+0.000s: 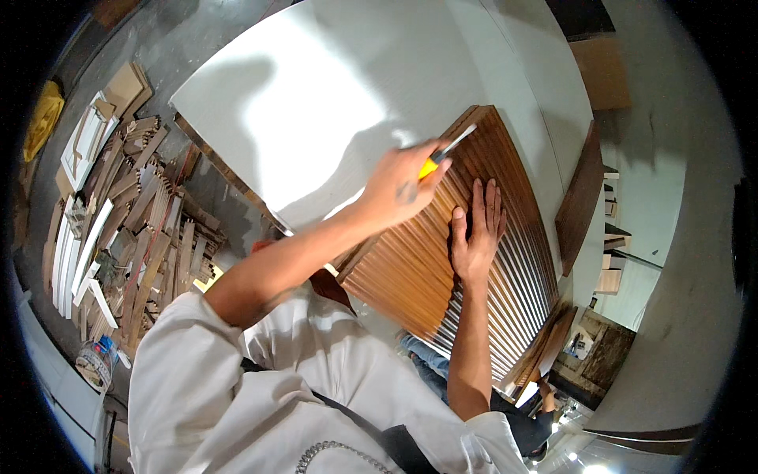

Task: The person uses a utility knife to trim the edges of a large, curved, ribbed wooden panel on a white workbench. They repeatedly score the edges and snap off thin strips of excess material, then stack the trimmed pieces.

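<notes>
My left hand (407,183) is closed around the yellow and black handle of a screwdriver (460,139). Its metal shaft points up and right, over the far end of a brown wooden panel (395,276) with long parallel ridges. Flat on the ridges lies my right hand (476,241), its fingers stretched out toward the far edge. Bright light glares off the ridges beside my right forearm. Whether the screwdriver's tip touches the wood, I cannot tell.
The panel rests on a large white tabletop (316,87). On the floor at left lies a heap of wood offcuts (150,221), with a bucket (93,367) close by. A dark brown board (579,201) stands at right. Another person in dark clothing (525,426) is at lower right.
</notes>
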Tool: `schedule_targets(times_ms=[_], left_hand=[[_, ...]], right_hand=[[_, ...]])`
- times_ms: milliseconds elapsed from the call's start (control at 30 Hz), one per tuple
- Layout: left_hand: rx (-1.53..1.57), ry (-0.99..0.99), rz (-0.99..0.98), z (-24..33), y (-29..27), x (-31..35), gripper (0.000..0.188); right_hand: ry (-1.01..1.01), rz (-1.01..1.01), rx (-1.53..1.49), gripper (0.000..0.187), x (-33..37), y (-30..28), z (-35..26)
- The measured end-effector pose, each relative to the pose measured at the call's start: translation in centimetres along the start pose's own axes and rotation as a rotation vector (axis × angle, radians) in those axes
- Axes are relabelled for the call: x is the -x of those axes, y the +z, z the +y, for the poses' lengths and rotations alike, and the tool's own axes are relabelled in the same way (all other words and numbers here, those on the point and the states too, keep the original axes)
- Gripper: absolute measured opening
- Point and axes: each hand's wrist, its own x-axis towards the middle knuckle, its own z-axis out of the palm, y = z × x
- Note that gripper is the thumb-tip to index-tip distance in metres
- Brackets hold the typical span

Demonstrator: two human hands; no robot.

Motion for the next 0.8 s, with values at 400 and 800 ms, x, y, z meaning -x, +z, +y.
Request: schedule_targets(times_ms=[400,800], left_hand=[[0.298,0.050,-0.007,-1.8,2.7,-8.9,0.093],[0.198,0.088,0.000,-2.2,3.4,-10.9,0.093]], right_hand=[[0.030,0.007,0.013,0.059,-0.2,-0.1,-0.1],[0.031,-0.027,0.016,0.061,-0.2,-0.4,-0.5]])
